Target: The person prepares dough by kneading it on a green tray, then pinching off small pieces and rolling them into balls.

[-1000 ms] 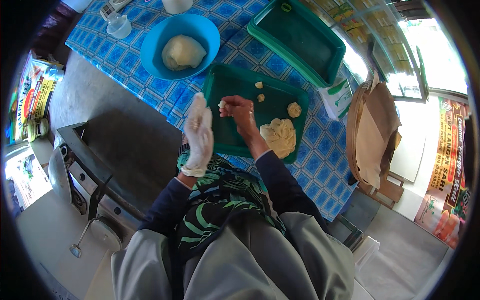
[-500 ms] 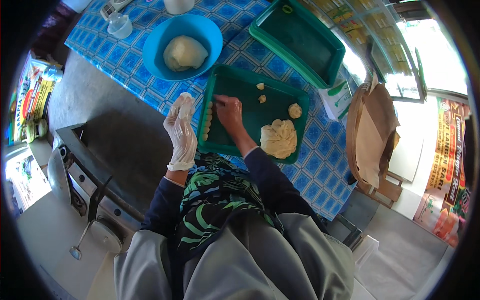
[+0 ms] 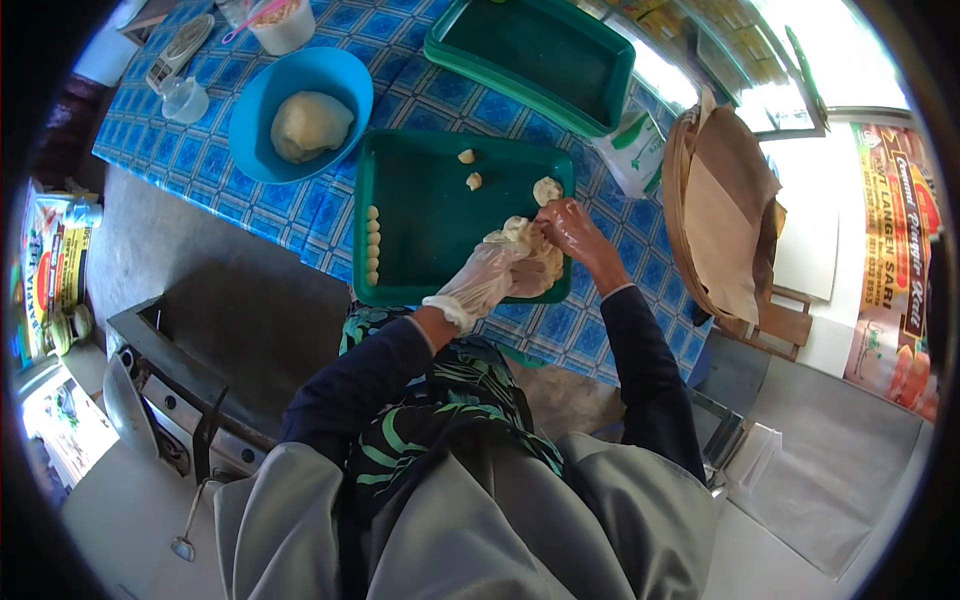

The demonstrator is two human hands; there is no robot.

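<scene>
A big soft lump of pale dough (image 3: 546, 274) lies in the right part of a green tray (image 3: 425, 225). My left hand (image 3: 478, 275), in a clear plastic glove, grips the near left side of the lump. Bare and closed, my right hand (image 3: 577, 235) pinches the dough's upper right edge, its fingertips partly hidden. Just above is a rounder dough piece (image 3: 547, 191). Two small dough bits, one upper (image 3: 466, 156) and one lower (image 3: 474, 181), sit toward the tray's far side. Along the left wall runs a row of several small dough balls (image 3: 373, 240).
Left of the tray, a blue bowl (image 3: 245, 140) holds a large dough mass (image 3: 310, 125). Stacked green trays (image 3: 530, 65) and a white plastic packet (image 3: 632, 150) are beyond. A round woven tray with brown paper (image 3: 730, 205) stands at right; a stove (image 3: 185, 415) is at lower left.
Both hands have moved right to the big dough lump. My right hand has left the row of balls, and my gloved left hand has come down from beside the tray. The view has shifted.
</scene>
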